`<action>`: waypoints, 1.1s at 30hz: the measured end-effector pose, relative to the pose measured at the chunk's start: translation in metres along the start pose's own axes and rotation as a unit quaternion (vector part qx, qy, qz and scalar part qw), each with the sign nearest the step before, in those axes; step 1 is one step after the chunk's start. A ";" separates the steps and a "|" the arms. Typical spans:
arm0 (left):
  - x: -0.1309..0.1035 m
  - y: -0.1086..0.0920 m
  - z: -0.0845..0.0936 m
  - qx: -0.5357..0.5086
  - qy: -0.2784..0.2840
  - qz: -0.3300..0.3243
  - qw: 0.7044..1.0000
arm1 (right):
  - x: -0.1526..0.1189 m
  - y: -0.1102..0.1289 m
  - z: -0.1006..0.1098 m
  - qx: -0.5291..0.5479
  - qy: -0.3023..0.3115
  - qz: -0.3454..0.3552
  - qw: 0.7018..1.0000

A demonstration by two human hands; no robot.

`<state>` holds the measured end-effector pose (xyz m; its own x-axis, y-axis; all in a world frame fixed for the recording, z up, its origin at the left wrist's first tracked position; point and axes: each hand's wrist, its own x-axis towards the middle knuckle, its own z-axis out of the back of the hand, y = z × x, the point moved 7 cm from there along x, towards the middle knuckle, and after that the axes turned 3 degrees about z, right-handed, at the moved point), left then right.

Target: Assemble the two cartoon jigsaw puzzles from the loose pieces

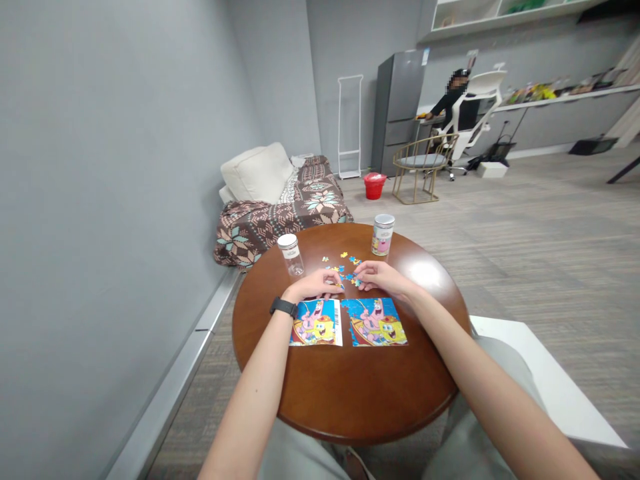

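Note:
On the round brown table (pixel 345 387), my left hand (pixel 319 283) is closed, its fingertips together on a small puzzle piece. Opposite it, my right hand (pixel 374 275) has its fingers bent together at a blue piece beside the loose pieces. Several loose puzzle pieces (pixel 349 277) lie between and beyond both hands. Below my left hand is a printed cartoon picture sheet (pixel 315 325). To its right lies a partly joined puzzle (pixel 379 323) with the same picture and an uneven upper left edge.
A clear jar with a white lid (pixel 291 255) stands at the table's back left, a printed jar (pixel 383 235) at the back right. Beyond are a covered sofa (pixel 300 207), a red bucket (pixel 374 187), a gold chair (pixel 423 162) and a seated person (pixel 447 103).

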<state>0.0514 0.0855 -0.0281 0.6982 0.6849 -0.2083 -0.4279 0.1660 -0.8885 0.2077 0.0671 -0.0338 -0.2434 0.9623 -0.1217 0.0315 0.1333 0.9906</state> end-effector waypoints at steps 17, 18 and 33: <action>0.000 0.002 -0.001 -0.032 -0.009 0.031 0.999 | 0.001 0.000 0.003 -0.030 -0.006 0.003 1.000; -0.001 0.000 -0.001 -0.032 -0.012 0.032 0.999 | 0.001 0.000 0.003 -0.024 -0.003 0.007 1.000; -0.005 -0.008 -0.003 -0.023 -0.010 0.026 0.999 | 0.004 -0.004 0.003 0.018 0.001 0.009 1.000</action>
<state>0.0530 0.0783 -0.0215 0.6638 0.7063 -0.2458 -0.4350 0.0973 -0.8952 0.2100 0.0709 -0.0387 -0.2453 0.9640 -0.1027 0.0706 0.1235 0.9898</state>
